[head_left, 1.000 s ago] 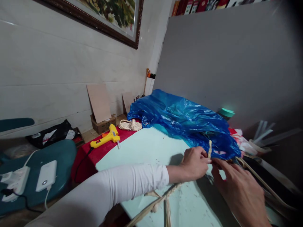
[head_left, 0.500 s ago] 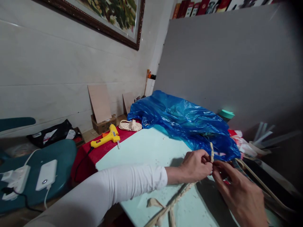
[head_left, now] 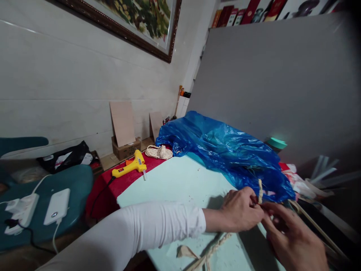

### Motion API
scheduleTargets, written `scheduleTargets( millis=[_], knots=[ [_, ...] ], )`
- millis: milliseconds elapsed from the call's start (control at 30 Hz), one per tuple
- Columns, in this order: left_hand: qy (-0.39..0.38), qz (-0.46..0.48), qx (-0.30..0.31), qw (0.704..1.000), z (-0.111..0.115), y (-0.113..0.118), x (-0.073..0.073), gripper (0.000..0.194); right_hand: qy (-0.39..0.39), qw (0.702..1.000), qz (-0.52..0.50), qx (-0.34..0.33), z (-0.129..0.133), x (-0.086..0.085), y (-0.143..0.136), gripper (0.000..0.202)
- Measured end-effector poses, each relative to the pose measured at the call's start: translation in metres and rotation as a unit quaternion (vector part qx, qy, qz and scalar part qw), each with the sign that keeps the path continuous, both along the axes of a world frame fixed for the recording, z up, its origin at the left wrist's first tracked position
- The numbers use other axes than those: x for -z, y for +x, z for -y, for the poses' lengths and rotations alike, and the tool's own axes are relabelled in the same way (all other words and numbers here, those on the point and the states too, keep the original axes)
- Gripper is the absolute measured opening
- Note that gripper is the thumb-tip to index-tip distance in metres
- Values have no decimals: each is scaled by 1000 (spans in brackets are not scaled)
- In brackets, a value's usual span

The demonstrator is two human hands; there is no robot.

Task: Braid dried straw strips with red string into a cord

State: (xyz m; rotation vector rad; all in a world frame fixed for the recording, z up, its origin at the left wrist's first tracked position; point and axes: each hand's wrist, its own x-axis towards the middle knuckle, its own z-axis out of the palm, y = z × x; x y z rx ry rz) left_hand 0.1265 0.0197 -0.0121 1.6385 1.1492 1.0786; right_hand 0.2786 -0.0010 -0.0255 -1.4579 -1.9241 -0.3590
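Observation:
A pale plaited straw braid (head_left: 260, 191) stands up between my two hands, its short end rising above the fingertips. My left hand (head_left: 241, 209) is closed, thumb and fingers pinching the braid near its base. From the right, my right hand (head_left: 296, 235) meets it, fingertips closed at the same spot. Below my left wrist, a longer stretch of braid (head_left: 216, 244) runs down over the pale green board (head_left: 175, 180), with loose flat strands at its lower end. My hands hide the part of the braid between.
A blue plastic bag (head_left: 220, 143) covers the board's far side. At the left lie a yellow glue gun (head_left: 131, 164) on red cloth and a woven straw slipper (head_left: 159, 152). A teal chair (head_left: 76, 195) holds a power strip (head_left: 24, 214) and a white power bank (head_left: 57, 206).
The whole view has shifted slightly, so everything sits a little further right and lower. Both hands stay together at the braid, with only small finger movement.

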Motion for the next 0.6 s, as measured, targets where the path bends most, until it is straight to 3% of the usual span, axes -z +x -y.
scheduleTargets(
  millis=[133, 233, 400, 500, 600],
  knots=[
    [-36, 27, 8, 999, -1, -2, 0, 12, 103, 986, 135, 8, 3, -3, -5, 46],
    [-19, 51, 9, 998, 0, -1, 1, 11, 95, 986, 139, -15, 5, -11, -6, 38],
    [19, 37, 10, 999, 3, 0, 1, 9, -13, 998, 28, -53, 7, -17, 0, 37],
    [28, 14, 14, 999, 5, 0, 2, 11, -112, 992, -25, -47, 6, -18, 6, 39],
    [12, 15, 5, 1000, 6, 2, 5, 11, -161, 984, -34, -63, 2, -21, 9, 39]
  ],
)
